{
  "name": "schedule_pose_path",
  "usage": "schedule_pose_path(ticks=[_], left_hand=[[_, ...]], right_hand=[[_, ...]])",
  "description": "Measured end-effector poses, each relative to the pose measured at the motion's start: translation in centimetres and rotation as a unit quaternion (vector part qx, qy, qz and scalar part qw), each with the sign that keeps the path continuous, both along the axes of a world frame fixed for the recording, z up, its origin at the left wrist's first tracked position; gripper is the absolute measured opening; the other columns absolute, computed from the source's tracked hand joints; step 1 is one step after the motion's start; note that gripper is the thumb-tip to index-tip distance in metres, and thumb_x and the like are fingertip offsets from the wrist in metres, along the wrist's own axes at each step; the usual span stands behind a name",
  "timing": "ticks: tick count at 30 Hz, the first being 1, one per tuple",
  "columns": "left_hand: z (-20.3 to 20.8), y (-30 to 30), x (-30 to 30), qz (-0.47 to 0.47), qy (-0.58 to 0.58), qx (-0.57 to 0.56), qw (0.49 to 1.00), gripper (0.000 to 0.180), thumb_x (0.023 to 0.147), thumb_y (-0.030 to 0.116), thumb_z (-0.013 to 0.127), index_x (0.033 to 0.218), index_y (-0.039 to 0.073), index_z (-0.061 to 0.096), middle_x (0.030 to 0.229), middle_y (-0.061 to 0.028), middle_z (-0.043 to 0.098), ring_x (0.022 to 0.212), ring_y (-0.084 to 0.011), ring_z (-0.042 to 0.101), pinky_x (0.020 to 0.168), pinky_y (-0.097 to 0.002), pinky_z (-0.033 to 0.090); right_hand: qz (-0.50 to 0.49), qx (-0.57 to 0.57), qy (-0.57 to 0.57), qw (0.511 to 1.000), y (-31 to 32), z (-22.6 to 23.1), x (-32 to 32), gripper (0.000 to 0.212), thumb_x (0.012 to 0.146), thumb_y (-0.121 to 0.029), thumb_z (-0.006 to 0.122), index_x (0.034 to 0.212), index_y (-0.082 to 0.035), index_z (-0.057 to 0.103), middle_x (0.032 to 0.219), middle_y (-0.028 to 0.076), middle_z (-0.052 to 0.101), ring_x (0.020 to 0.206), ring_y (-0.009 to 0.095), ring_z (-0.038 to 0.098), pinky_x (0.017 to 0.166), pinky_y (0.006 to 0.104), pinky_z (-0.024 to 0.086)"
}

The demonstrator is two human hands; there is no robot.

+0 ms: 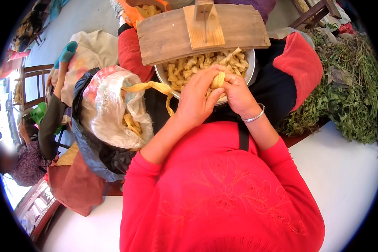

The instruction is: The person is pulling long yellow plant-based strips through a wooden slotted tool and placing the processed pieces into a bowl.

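Observation:
Both my hands meet over the near rim of a round metal basin (252, 72). My left hand (197, 97) and my right hand (239, 95) are closed, pinching a folded yellow strip (217, 80) between their fingertips. Heaped in the basin are many short yellow knotted pieces (185, 70), which look tied from similar strips. Left of my hands stands a white plastic sack (109, 109) inside a black bag (88, 138). A long yellow strip (149, 86) hangs over the sack's edge toward my left wrist; whether it joins the held one is hidden.
A wooden board (164, 35) with a fixed block (203, 31) covers the basin's far side. An orange container (132, 14) is beyond it. Green plants (340, 92) are piled at right. Another person (29, 161) sits at far left near a wooden chair (32, 80).

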State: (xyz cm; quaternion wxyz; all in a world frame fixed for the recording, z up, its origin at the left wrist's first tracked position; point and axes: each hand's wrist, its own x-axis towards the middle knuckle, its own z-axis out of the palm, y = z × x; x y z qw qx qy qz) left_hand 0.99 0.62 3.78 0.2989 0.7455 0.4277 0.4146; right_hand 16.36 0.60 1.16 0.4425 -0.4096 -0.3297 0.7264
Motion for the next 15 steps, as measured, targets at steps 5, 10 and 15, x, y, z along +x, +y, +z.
schedule_pose_path(ticks=[5,10,15], left_hand=[[0.2,1.5,0.8,-0.013,0.074,-0.154,0.985,0.024,0.094,0.016,0.054,0.112,-0.001,0.056,0.093,-0.0166,0.062,0.086,-0.0331,0.061,0.075,-0.0392,0.049],[-1.8,1.8,1.2,-0.006,-0.224,-0.375,0.9,0.02,0.098,0.019,0.048,0.106,0.003,0.057,0.071,-0.0074,0.056,0.06,-0.0148,0.051,0.048,-0.0287,0.039],[0.0,-0.2,2.5,0.037,-0.453,-0.553,0.698,0.022,0.1,0.024,0.043,0.107,0.007,0.054,0.066,-0.0014,0.049,0.043,-0.006,0.031,0.038,-0.0204,0.023]], right_hand=[[-0.04,0.327,-0.367,0.87,0.6,1.5,0.2,0.014,0.078,0.005,0.06,0.091,0.003,0.063,0.112,0.013,0.056,0.105,0.03,0.052,0.09,0.0341,0.041],[-0.094,0.378,-0.373,0.842,0.3,3.2,0.1,0.008,0.078,0.004,0.062,0.086,0.003,0.062,0.11,0.013,0.055,0.099,0.027,0.051,0.087,0.0329,0.042],[-0.146,0.331,-0.321,0.876,1.8,2.9,-0.7,0.003,0.081,0.003,0.063,0.083,0.005,0.062,0.108,0.011,0.055,0.089,0.018,0.052,0.077,0.027,0.044]])
